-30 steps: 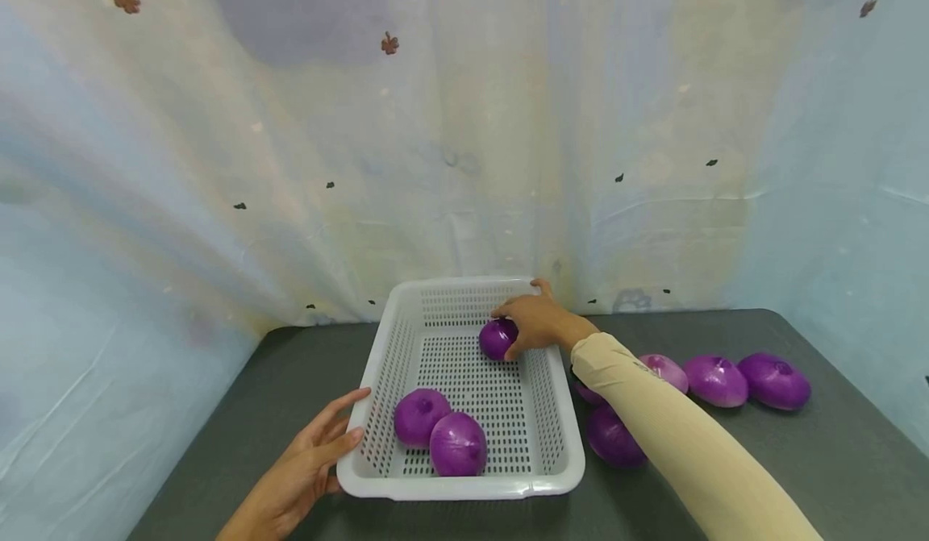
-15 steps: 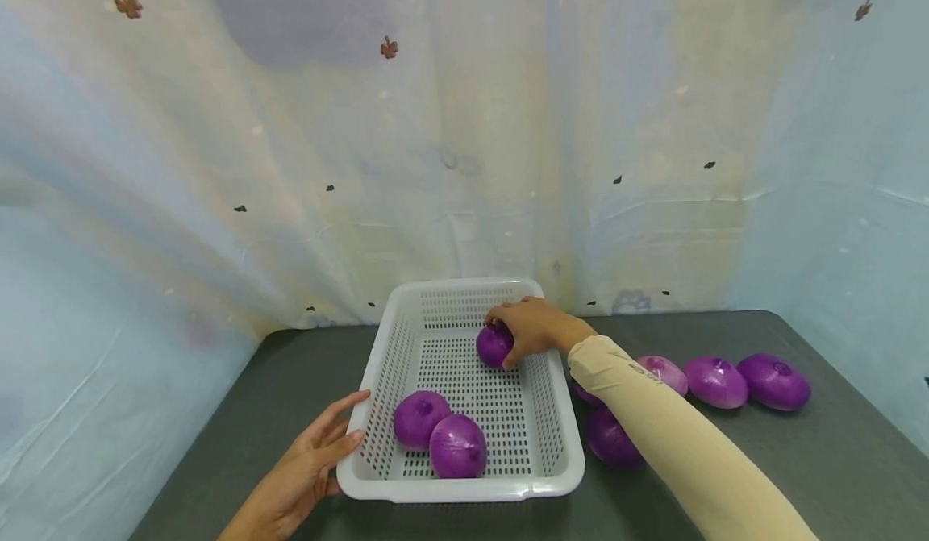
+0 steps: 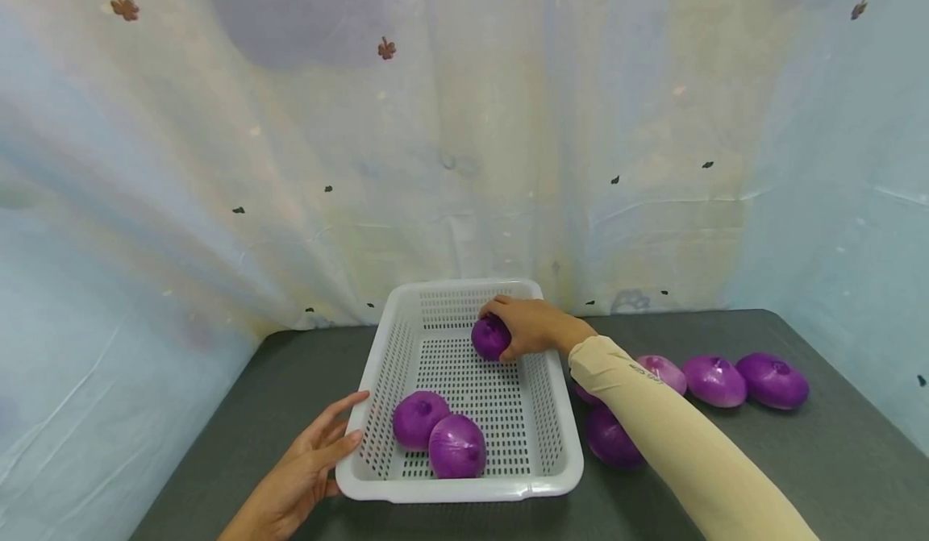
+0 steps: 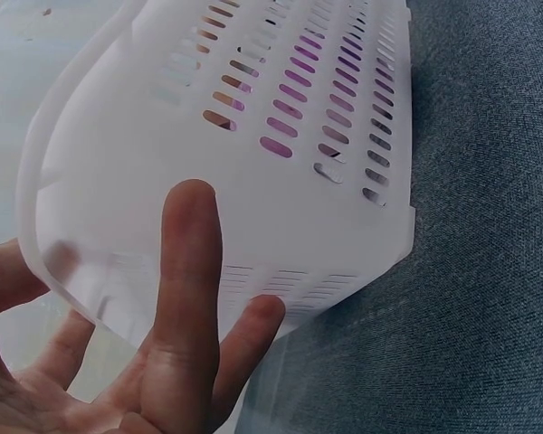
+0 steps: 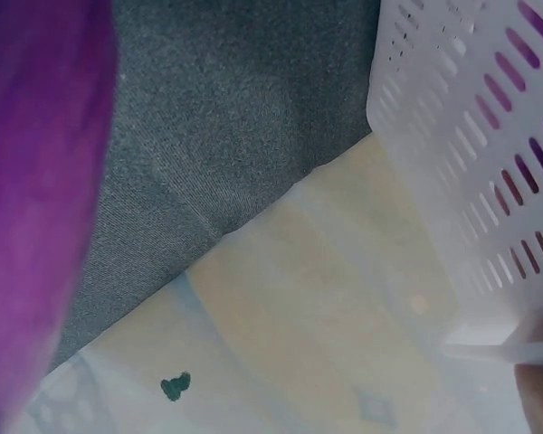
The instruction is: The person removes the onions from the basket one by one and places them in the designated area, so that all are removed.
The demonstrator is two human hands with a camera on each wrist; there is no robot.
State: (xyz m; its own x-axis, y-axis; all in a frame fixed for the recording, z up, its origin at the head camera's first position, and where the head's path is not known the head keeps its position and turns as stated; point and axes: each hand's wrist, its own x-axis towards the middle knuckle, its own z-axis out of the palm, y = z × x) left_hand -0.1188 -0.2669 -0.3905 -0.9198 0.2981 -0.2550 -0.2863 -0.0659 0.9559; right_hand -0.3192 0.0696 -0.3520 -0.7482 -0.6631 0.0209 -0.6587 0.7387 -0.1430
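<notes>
My right hand [image 3: 533, 325] reaches over the right rim of a white slotted plastic basket [image 3: 460, 490]. Its fingers curl round a red onion [image 3: 489, 339] at the far right inside. Two more red onions, one rounder [image 3: 420, 420] and one nearer the front [image 3: 457, 446], lie side by side at the front left of the basket. My left hand [image 3: 299, 464] is at the basket's front left corner, its fingers extended along the outer wall. In the left wrist view these fingers [image 4: 190, 289] are straight against the white side, and purple shows through the slots.
Several red onions, including a pale pink one [image 3: 664, 372] and a darker one [image 3: 772, 381], lie on the dark grey cloth-covered table [image 3: 813, 460] right of the basket. The right sleeve [image 3: 675, 436] partly hides some. A patterned curtain [image 3: 464, 162] hangs behind the table.
My right hand and its onion have shifted slightly left inside the basket, and its finger near the rim has drawn in. The left hand and the other onions stay put.
</notes>
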